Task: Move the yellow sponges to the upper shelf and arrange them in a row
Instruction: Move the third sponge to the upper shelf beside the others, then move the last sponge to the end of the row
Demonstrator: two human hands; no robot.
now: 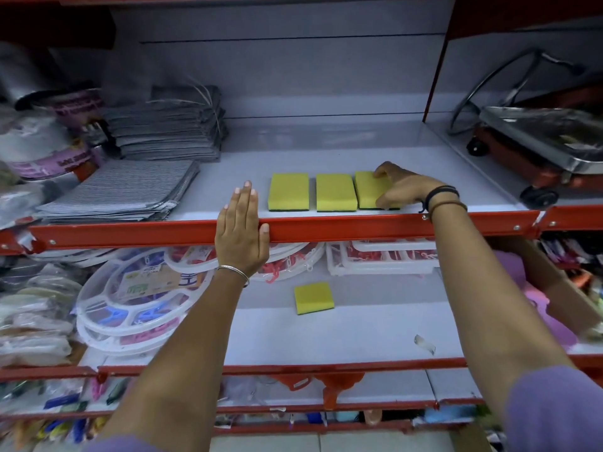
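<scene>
Three yellow sponges lie side by side on the upper shelf [326,148]: a left sponge [288,191], a middle sponge [335,192] and a right sponge [370,189]. My right hand [401,187] grips the right sponge, with fingers at its far corner and thumb at its near edge. My left hand [241,230] rests flat over the shelf's red front rail [359,225], fingers straight, thumb on the rail, holding nothing. One more yellow sponge [314,297] lies alone on the lower shelf [326,334].
Stacked grey cloths [163,135] and a flat pile of them [120,190] fill the upper shelf's left side. A metal trolley [538,141] stands in the right bay. White plastic peg hangers [137,298] and trays [381,259] sit on the lower shelf.
</scene>
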